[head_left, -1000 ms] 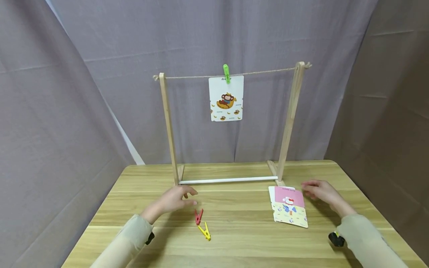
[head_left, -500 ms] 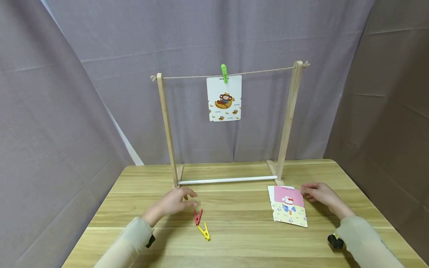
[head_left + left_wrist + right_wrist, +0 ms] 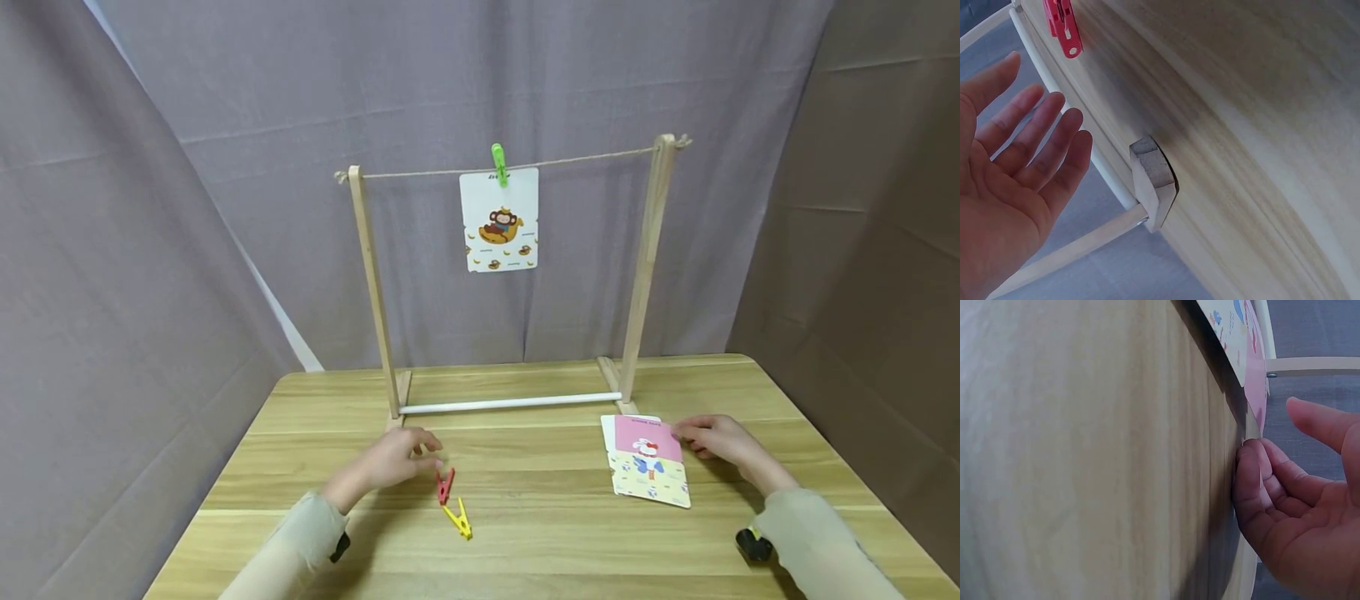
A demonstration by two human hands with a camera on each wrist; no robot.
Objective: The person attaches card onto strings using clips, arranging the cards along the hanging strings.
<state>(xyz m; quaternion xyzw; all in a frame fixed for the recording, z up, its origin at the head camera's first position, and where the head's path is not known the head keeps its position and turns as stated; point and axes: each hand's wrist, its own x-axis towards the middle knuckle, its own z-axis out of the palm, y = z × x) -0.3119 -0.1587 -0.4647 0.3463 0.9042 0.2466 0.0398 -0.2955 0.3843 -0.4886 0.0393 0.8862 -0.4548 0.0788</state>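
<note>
Your left hand (image 3: pixel 392 458) is at lower centre-left of the head view, fingers loosely spread and holding nothing. Its fingertips are near the red clothespin (image 3: pixel 445 487), which the left wrist view shows apart from them. The yellow clothespin (image 3: pixel 459 520) lies just below the red one, on the wood-grain table (image 3: pixel 555 550). Your right hand (image 3: pixel 720 439) is at lower right; its bent fingertips meet the upper-right corner of the pink-and-yellow card (image 3: pixel 647 460), with your thumb held apart in the right wrist view. A second card (image 3: pixel 608 430) projects from beneath it at left. At upper centre, the green clothespin (image 3: pixel 499 165) secures the monkey card (image 3: pixel 500 227) to the cord (image 3: pixel 592 157) of the wooden frame (image 3: pixel 643 287).
</note>
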